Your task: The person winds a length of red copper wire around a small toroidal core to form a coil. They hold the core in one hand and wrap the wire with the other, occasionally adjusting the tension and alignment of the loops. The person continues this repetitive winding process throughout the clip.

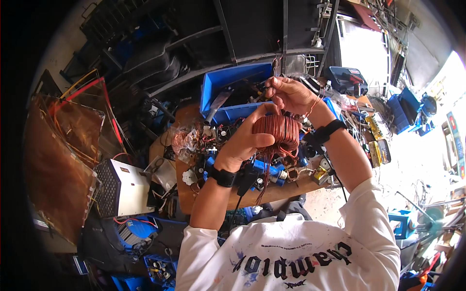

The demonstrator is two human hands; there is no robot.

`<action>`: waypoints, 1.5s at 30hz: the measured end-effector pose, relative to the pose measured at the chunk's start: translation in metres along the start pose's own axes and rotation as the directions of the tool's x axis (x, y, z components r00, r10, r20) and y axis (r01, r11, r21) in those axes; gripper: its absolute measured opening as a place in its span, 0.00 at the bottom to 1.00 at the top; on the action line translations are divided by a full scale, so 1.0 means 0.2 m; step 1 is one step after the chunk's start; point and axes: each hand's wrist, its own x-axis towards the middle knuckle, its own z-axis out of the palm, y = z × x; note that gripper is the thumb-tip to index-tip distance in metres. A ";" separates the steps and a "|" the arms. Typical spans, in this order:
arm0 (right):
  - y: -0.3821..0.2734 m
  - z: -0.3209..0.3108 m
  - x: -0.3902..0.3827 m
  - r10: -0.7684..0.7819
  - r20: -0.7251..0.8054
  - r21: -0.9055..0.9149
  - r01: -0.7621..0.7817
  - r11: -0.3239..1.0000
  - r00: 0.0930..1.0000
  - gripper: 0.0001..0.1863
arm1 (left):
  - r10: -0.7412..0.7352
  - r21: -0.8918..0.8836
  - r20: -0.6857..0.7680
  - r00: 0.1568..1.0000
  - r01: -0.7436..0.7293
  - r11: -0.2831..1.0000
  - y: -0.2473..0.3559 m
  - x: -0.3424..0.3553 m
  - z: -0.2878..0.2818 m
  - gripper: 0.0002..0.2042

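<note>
A thick ring-shaped coil of reddish copper wire (286,130) is held up over the bench, with my left hand (241,138) wrapped round its left side and the thumb across its front. Above the coil, my right hand (296,95) is closed in a pinch on a thin copper wire, whose end is too small to make out. A loop of the wire curves beside my right wrist. Loose wire ends (263,180) hang from the coil's underside. Dark bands circle both wrists.
Under my hands, a wooden bench (213,198) carries many small parts and a blue tool (269,169). Behind it stands a blue bin (212,87) holding tools. A white metal box (128,186) is at left, a dark case (345,80) at back right, and a fan (433,218) at far right.
</note>
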 end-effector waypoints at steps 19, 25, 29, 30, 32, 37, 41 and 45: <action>0.13 0.06 -0.02 0.055 0.002 -0.070 -0.055 0.996 0.998 0.13 | -0.061 -0.057 -0.001 0.998 0.061 0.997 -0.07 0.05 0.02 0.34; 0.17 0.04 -0.01 0.021 -0.109 -0.016 -0.023 1.000 0.994 0.16 | -0.138 -0.123 -0.056 0.989 0.130 0.984 -0.08 0.06 -0.05 0.35; 0.18 0.13 -0.02 0.012 -0.178 -0.133 -0.036 0.990 0.984 0.25 | 0.009 -0.027 -0.164 0.986 -0.013 1.000 -0.13 0.08 -0.04 0.29; 0.20 0.08 -0.03 0.028 -0.207 -0.065 -0.042 0.997 0.978 0.25 | 0.014 -0.065 -0.188 0.982 -0.027 0.998 -0.12 0.09 -0.01 0.26; 0.24 -0.06 -0.05 0.065 -0.254 0.066 -0.049 0.997 0.965 0.26 | 0.001 -0.068 -0.198 0.980 -0.015 0.998 -0.10 0.10 0.00 0.24; 0.34 -0.06 -0.40 -0.297 -0.804 -0.366 -0.035 0.930 0.515 0.12 | 0.005 0.023 -0.239 0.971 0.000 1.000 -0.06 0.06 -0.08 0.24; 0.33 0.24 -0.51 -0.730 -0.520 -0.821 -0.024 0.570 0.443 0.09 | 0.171 0.177 -0.324 0.930 -0.118 0.977 -0.08 0.08 -0.14 0.20; 0.34 0.45 -0.41 -0.758 -0.221 -0.971 -0.212 0.111 0.614 0.08 | 0.129 0.075 -0.394 0.910 -0.108 0.991 -0.09 0.12 -0.11 0.14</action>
